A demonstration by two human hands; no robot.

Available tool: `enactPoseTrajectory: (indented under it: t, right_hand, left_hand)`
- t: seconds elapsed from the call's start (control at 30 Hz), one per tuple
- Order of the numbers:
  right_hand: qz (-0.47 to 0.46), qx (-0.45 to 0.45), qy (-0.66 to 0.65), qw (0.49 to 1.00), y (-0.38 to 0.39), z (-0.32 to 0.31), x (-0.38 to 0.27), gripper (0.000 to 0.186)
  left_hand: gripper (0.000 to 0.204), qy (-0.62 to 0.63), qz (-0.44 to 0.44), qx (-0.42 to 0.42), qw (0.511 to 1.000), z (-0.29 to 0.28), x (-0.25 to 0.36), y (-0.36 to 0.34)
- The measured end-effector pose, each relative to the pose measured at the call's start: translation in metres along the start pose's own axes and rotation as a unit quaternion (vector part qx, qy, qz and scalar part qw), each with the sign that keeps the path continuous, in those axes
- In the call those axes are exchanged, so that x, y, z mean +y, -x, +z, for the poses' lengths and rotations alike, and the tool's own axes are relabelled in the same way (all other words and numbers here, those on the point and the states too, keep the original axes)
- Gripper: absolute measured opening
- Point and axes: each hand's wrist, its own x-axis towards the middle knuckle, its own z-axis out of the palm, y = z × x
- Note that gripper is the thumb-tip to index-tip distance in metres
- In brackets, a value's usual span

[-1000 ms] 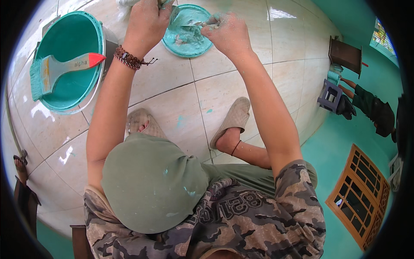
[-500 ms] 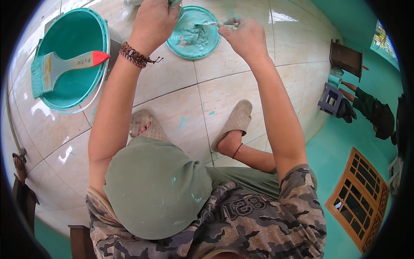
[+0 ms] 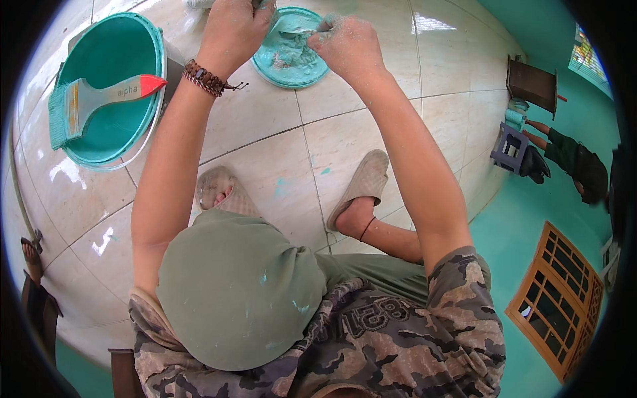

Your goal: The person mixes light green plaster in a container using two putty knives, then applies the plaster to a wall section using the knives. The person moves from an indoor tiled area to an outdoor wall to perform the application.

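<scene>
A round teal lid [image 3: 290,81] lies on the floor at the top of the view, spread with lumpy teal and whitish paste [image 3: 292,50]. Over its right side, my right hand [image 3: 348,50] is closed on a putty knife, whose thin blade [image 3: 300,31] reaches into the paste; the hand hides its handle. My left hand [image 3: 233,33], with a brown beaded bracelet at the wrist, is closed at the lid's left edge. What its fingers hold is mostly cut off by the top of the view. Both hands are specked with paste.
At the left stands a paint bucket [image 3: 161,60] with teal inside; a wide paintbrush [image 3: 99,105] rests across it. My sandalled feet are on the tiles [image 3: 265,152]. Far right, another person [image 3: 577,159] is near a grey stool [image 3: 509,147] and a dark wooden piece [image 3: 531,86].
My right hand has moved left over the lid, bringing the putty knife's blade further across the paste. My left hand has shifted only slightly.
</scene>
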Motion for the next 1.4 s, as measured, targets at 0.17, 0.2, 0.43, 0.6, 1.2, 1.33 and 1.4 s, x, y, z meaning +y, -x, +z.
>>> enactPoseTrajectory:
  t: [0.17, 0.2, 0.43, 0.6, 1.2, 1.33, 1.4]
  right_hand:
    - [0.004, -0.029, 0.004, 1.000, -0.001, -0.014, -0.005, 0.025]
    - [-0.007, -0.005, -0.007, 1.000, -0.003, -0.014, -0.006, 0.025]
    - [-0.031, -0.061, 0.047, 0.997, -0.002, -0.002, -0.008, 0.025]
    - [-0.032, -0.036, 0.015, 0.999, -0.014, -0.014, -0.016, 0.028]
    - [0.061, -0.012, -0.025, 0.998, 0.016, -0.036, 0.005, 0.028]
    - [0.050, -0.033, -0.017, 0.998, 0.018, -0.018, 0.016, 0.028]
    - [0.033, -0.019, -0.006, 0.999, 0.012, -0.022, 0.012, 0.029]
  left_hand:
    - [0.020, 0.001, 0.025, -0.002, 1.000, 0.002, 0.000, 0.002]
    - [0.020, 0.010, 0.036, -0.006, 0.999, 0.002, 0.002, 0.002]
    - [0.021, -0.039, 0.083, -0.001, 0.996, 0.005, -0.002, 0.003]
    - [0.023, -0.027, 0.049, 0.000, 0.998, 0.001, -0.005, 0.001]
    - [0.024, -0.011, 0.010, -0.012, 1.000, -0.003, -0.004, 0.002]
    - [0.025, 0.022, -0.008, -0.021, 1.000, 0.001, 0.004, 0.002]
    - [0.025, 0.003, 0.027, -0.019, 0.999, 0.002, 0.003, 0.002]
